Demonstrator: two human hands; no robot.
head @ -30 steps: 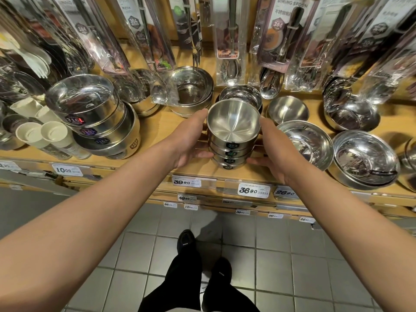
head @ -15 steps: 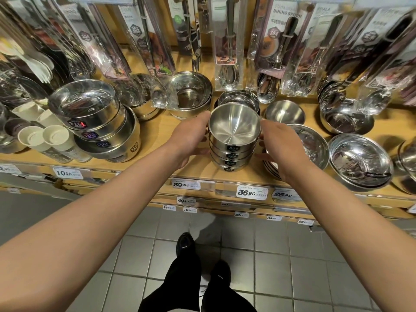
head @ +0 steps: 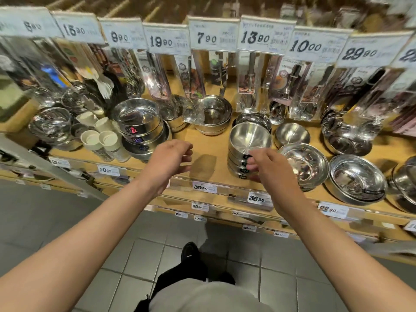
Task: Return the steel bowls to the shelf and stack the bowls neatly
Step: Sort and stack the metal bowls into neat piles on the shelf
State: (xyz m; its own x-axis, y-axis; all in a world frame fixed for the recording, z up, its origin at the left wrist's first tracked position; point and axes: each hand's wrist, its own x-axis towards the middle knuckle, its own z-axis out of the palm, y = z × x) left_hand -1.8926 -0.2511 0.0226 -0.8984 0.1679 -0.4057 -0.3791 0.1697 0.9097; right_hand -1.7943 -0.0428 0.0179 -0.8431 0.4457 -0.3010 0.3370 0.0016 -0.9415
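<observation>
A stack of several small steel bowls (head: 247, 140) with dark labels stands upright near the front of the wooden shelf (head: 209, 167). My right hand (head: 267, 167) is at the stack's front right side, with loosely curled fingertips at the labelled walls; it grips nothing. My left hand (head: 167, 162) hovers over bare shelf to the left of the stack, well apart from it, its fingers loosely curled and empty.
Wide steel bowls (head: 304, 163) (head: 358, 179) lie right of the stack, with a small bowl (head: 291, 134) behind them. A tall stack of straight-walled steel containers (head: 139, 122) and pale cups (head: 99, 136) stand to the left. Packaged cutlery (head: 247, 86) hangs above the shelf.
Both hands have let go of the bowl stack. My left hand has moved away to the left; my right hand has slipped to the stack's front. The view has tilted upward.
</observation>
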